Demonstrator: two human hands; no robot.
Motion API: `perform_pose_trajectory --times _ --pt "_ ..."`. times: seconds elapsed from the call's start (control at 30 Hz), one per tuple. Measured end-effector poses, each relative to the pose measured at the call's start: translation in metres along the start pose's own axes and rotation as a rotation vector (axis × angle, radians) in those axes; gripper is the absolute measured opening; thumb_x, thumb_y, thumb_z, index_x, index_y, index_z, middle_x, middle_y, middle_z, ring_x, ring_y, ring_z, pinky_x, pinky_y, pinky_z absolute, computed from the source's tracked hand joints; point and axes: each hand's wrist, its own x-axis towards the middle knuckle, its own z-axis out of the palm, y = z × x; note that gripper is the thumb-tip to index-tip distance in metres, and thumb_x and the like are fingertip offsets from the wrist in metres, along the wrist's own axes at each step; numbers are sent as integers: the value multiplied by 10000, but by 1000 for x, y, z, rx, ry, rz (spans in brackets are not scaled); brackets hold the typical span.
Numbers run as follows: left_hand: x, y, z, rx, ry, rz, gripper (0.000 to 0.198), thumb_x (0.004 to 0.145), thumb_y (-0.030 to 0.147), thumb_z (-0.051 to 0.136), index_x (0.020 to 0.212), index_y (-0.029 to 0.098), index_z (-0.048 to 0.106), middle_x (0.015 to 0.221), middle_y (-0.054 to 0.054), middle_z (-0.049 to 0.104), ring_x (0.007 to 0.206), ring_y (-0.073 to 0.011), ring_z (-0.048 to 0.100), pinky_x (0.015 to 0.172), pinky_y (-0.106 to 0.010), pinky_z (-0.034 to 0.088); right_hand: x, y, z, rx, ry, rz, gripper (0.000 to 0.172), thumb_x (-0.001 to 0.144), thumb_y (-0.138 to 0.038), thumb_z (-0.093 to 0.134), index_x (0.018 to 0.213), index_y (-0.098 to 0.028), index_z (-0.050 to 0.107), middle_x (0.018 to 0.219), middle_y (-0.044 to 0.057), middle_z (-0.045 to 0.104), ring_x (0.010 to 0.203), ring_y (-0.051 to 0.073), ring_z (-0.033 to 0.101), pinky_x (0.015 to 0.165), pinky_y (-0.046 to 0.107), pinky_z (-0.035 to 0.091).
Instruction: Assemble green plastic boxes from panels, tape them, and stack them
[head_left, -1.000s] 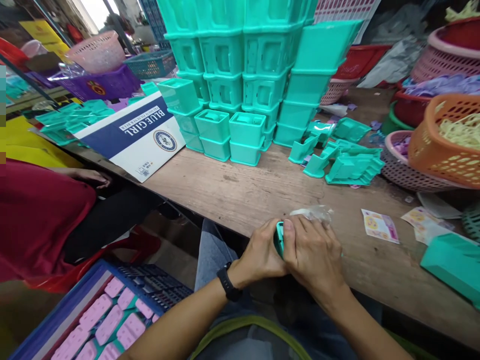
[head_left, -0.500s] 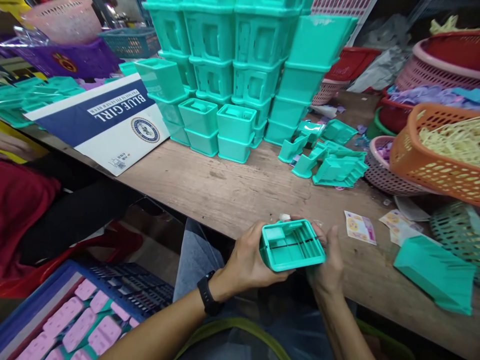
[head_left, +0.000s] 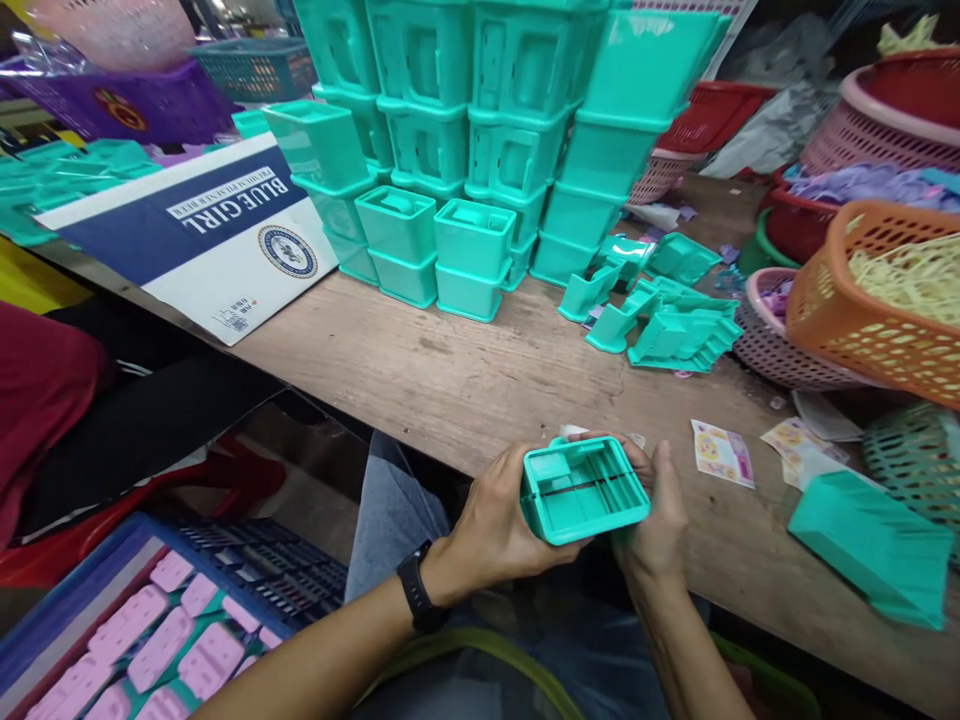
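Over the near edge of the table, a turquoise plastic box [head_left: 570,515] with an open top is held between my two hands. Inside it I see raised ribs on the right, a small block on the left and a dark seam line across the middle. My left hand [head_left: 487,515], with a black band on its wrist, is closed around the box's left end and underside. At the right end, my right hand [head_left: 654,520] grips the box with its fingers behind the far corner and its thumb raised. Its palm side is partly hidden by the box.
Stacked turquoise boxes [head_left: 427,150] stand at the back, beside a white and blue carton flap [head_left: 225,235]. Loose turquoise parts [head_left: 675,325], small stickers [head_left: 722,453], a turquoise shell [head_left: 874,545] and an orange basket [head_left: 885,290] are rightward. A blue crate [head_left: 135,545] holds pink-topped pieces lower left.
The view has shifted slightly. Both hands keep the turquoise box in almost the same place and tilt, and the right hand has moved only a little against it.
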Motion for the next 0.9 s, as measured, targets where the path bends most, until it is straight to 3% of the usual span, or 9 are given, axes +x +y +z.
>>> perform_pose_trajectory --times 0.13,0.2,0.27,0.33,0.43,0.53,0.63,0.9 --pt "10 7 -15 29 -168 44 1041 621 498 972 1460 200 432 1413 -155 618 1289 -346 628 1094 -477 530 -1 -1 0 -10 65 -32 695 745 -899 611 821 -220 739 736 32 749 814 287 741 810 410 586" --pt "21 18 -24 128 -251 66 1072 605 545 970 1469 181 451 1388 -173 626 1264 -364 633 1073 -492 539 -1 0 1 -32 99 -64 689 768 -888 598 838 -218 745 746 27 754 784 274 739 778 394 586" --pt "38 32 -30 259 -317 67 798 725 515 893 1364 159 576 1268 -161 685 1158 -348 680 994 -464 567 -1 1 1 -41 125 -85 685 768 -887 593 832 -222 743 737 20 750 754 263 735 744 382 585" --pt "57 44 -31 397 -409 21 365 880 410 743 1136 152 703 1049 -120 747 971 -294 732 857 -388 583 -1 2 1 -39 137 -90 685 745 -894 605 822 -227 740 713 12 739 740 261 733 726 380 585" --pt "82 55 -22 626 -541 10 164 863 310 734 892 148 745 821 -98 748 818 -277 741 715 -324 553 0 3 0 -28 146 -88 672 742 -885 608 822 -230 737 694 6 729 728 260 730 715 382 583" --pt "95 55 -6 751 -531 115 130 789 204 787 907 154 766 833 -113 759 850 -292 753 723 -324 553 0 6 0 -17 173 -92 646 769 -858 595 831 -230 736 703 6 732 739 259 731 727 383 579" --pt "96 50 6 784 -494 182 135 809 155 762 943 156 774 865 -126 768 857 -297 761 731 -336 559 1 8 0 -10 195 -100 631 769 -849 594 820 -236 732 721 6 735 789 262 736 775 387 575" --pt "93 45 9 798 -468 191 157 836 209 762 982 150 765 926 -146 772 903 -343 768 750 -384 578 -1 11 3 13 227 -108 591 826 -794 555 838 -229 726 766 19 746 878 277 736 816 396 558"
